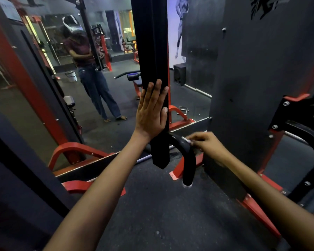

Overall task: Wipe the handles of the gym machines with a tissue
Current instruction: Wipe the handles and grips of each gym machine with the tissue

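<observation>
A black curved handle (188, 160) hangs in the middle of the head view, ending in a silver cap low down. My right hand (205, 142) pinches a small white tissue (186, 140) against the top of the handle's bend. My left hand (151, 109) lies flat, fingers straight, against a black vertical post (150, 51) from which the handle hangs. Part of the handle's left side is hidden behind the post.
A large wall mirror (101, 73) ahead reflects a person, benches and red machines. Red machine feet (76, 151) rest on the dark rubber floor at left. A tall black weight-stack cover (252, 87) and a red-and-black frame (301, 142) stand close on the right.
</observation>
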Action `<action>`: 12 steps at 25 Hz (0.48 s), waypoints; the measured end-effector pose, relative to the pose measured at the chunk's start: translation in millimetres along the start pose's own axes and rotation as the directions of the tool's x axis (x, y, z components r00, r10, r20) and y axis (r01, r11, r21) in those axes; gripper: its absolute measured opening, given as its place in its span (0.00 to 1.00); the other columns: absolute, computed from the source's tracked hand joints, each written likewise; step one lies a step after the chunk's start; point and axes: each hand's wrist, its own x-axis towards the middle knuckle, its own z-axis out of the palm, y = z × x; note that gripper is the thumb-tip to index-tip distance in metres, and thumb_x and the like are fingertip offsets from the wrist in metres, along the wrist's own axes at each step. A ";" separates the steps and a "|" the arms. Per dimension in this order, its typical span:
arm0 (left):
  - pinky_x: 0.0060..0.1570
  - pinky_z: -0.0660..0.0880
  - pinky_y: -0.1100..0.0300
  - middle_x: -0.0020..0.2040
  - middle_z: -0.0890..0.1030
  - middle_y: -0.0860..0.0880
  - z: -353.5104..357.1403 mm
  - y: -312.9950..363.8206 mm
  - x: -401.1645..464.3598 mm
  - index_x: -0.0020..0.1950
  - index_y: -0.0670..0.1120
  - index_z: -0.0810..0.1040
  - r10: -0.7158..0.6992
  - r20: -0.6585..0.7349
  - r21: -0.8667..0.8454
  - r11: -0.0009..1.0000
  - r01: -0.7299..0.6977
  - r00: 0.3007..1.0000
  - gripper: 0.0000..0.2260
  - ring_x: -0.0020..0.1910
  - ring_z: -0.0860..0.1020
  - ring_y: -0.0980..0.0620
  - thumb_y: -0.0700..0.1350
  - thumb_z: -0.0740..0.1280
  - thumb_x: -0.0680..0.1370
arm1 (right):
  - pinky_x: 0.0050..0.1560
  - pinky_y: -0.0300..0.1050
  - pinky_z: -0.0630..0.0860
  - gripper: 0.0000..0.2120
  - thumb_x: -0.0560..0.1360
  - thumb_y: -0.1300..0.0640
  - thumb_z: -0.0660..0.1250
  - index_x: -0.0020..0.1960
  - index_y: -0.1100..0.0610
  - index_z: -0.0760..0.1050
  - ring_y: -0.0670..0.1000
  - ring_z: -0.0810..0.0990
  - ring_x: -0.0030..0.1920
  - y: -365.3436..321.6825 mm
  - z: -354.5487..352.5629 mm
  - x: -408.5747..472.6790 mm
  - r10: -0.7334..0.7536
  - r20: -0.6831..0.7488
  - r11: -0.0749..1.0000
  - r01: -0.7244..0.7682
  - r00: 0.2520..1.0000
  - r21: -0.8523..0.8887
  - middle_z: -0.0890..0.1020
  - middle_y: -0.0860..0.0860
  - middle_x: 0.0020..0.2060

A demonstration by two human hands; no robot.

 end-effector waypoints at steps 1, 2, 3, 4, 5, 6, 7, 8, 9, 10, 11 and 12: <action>0.77 0.43 0.50 0.79 0.38 0.56 0.6 -0.4 -0.7 0.80 0.48 0.49 -0.005 0.005 0.003 1.000 0.005 1.000 0.32 0.78 0.40 0.53 0.42 0.59 0.78 | 0.38 0.31 0.72 0.10 0.76 0.69 0.63 0.51 0.62 0.81 0.37 0.78 0.36 -9.5 5.1 15.0 -0.012 0.007 1.000 0.012 1.000 -0.018 0.83 0.46 0.37; 0.77 0.45 0.49 0.79 0.38 0.56 1.6 -0.6 -2.3 0.79 0.45 0.53 -0.009 0.015 0.004 1.000 0.008 1.000 0.30 0.78 0.40 0.53 0.42 0.59 0.78 | 0.41 0.32 0.73 0.10 0.76 0.68 0.63 0.52 0.61 0.81 0.38 0.79 0.39 -19.7 13.4 26.1 -0.032 0.011 0.998 0.033 0.999 -0.050 0.83 0.48 0.41; 0.76 0.47 0.47 0.79 0.39 0.56 2.4 -0.6 -4.3 0.77 0.43 0.57 -0.009 0.022 0.005 1.000 0.009 1.000 0.27 0.78 0.41 0.53 0.42 0.59 0.78 | 0.46 0.31 0.74 0.11 0.76 0.67 0.63 0.53 0.59 0.81 0.40 0.79 0.44 -24.9 23.6 31.5 -0.065 -0.007 0.993 0.064 0.998 -0.097 0.83 0.48 0.45; 0.76 0.48 0.46 0.79 0.40 0.57 3.1 0.0 -5.4 0.75 0.43 0.59 -0.008 0.024 0.007 1.000 0.008 1.000 0.25 0.78 0.41 0.52 0.42 0.59 0.78 | 0.49 0.29 0.72 0.13 0.75 0.67 0.63 0.54 0.57 0.81 0.40 0.79 0.48 -23.8 30.3 30.2 -0.105 -0.051 0.986 0.097 0.993 -0.139 0.83 0.46 0.48; 0.75 0.49 0.45 0.79 0.40 0.57 3.6 0.2 -5.3 0.74 0.42 0.61 -0.007 0.025 0.010 1.000 0.007 1.000 0.25 0.78 0.42 0.52 0.42 0.60 0.78 | 0.50 0.26 0.70 0.14 0.75 0.68 0.62 0.55 0.57 0.81 0.40 0.78 0.50 -18.1 31.3 21.3 -0.137 -0.102 0.979 0.120 0.985 -0.163 0.82 0.45 0.48; 0.76 0.48 0.46 0.79 0.41 0.57 3.8 0.8 -4.9 0.74 0.42 0.62 -0.008 0.026 0.012 1.000 0.008 1.000 0.24 0.78 0.42 0.52 0.42 0.60 0.77 | 0.50 0.23 0.69 0.15 0.75 0.69 0.62 0.56 0.57 0.81 0.38 0.78 0.51 -9.8 29.3 6.8 -0.163 -0.148 0.975 0.136 0.975 -0.177 0.82 0.44 0.48; 0.76 0.47 0.47 0.79 0.41 0.57 3.7 1.2 -4.6 0.74 0.42 0.62 -0.005 0.026 0.014 1.000 0.005 1.000 0.24 0.78 0.42 0.52 0.41 0.60 0.77 | 0.50 0.22 0.68 0.16 0.74 0.69 0.62 0.55 0.57 0.81 0.37 0.78 0.51 -1.7 25.5 -10.7 -0.177 -0.199 0.971 0.138 0.964 -0.195 0.82 0.45 0.49; 0.76 0.46 0.48 0.79 0.42 0.57 3.7 1.2 -4.5 0.73 0.42 0.62 -0.002 0.020 0.020 1.000 0.001 1.000 0.24 0.78 0.42 0.52 0.41 0.61 0.77 | 0.50 0.22 0.68 0.16 0.74 0.70 0.62 0.55 0.57 0.81 0.38 0.78 0.51 2.9 21.7 -21.1 -0.178 -0.230 0.968 0.128 0.957 -0.216 0.83 0.46 0.49; 0.77 0.46 0.49 0.79 0.42 0.57 3.4 1.0 -3.9 0.73 0.42 0.62 -0.001 0.013 0.027 1.000 0.001 1.000 0.24 0.78 0.42 0.52 0.40 0.61 0.77 | 0.50 0.22 0.69 0.16 0.74 0.70 0.62 0.55 0.57 0.82 0.39 0.79 0.51 2.3 18.8 -20.4 -0.194 -0.227 0.958 0.135 0.954 -0.252 0.83 0.47 0.49; 0.77 0.46 0.49 0.79 0.42 0.57 3.1 0.8 -3.0 0.73 0.42 0.62 -0.006 0.009 0.032 0.999 0.006 1.000 0.24 0.78 0.42 0.52 0.40 0.60 0.77 | 0.49 0.22 0.69 0.16 0.73 0.71 0.63 0.54 0.58 0.82 0.40 0.79 0.50 -2.6 18.4 -10.2 -0.227 -0.198 0.945 0.167 0.954 -0.280 0.84 0.49 0.49; 0.77 0.46 0.48 0.79 0.42 0.57 2.7 0.3 -2.0 0.74 0.42 0.62 -0.013 0.011 0.035 0.999 0.013 1.000 0.24 0.78 0.42 0.52 0.41 0.60 0.77 | 0.50 0.22 0.68 0.16 0.72 0.72 0.63 0.53 0.59 0.82 0.43 0.80 0.50 -9.9 21.1 4.3 -0.280 -0.147 0.920 0.221 0.949 -0.323 0.84 0.51 0.49; 0.76 0.47 0.48 0.79 0.42 0.58 2.3 0.3 -1.4 0.74 0.42 0.62 -0.018 0.018 0.037 0.999 0.017 1.000 0.24 0.78 0.42 0.52 0.41 0.59 0.77 | 0.50 0.23 0.69 0.16 0.71 0.73 0.64 0.53 0.60 0.82 0.46 0.81 0.51 -19.2 27.9 15.4 -0.336 -0.077 0.885 0.286 0.939 -0.367 0.84 0.53 0.50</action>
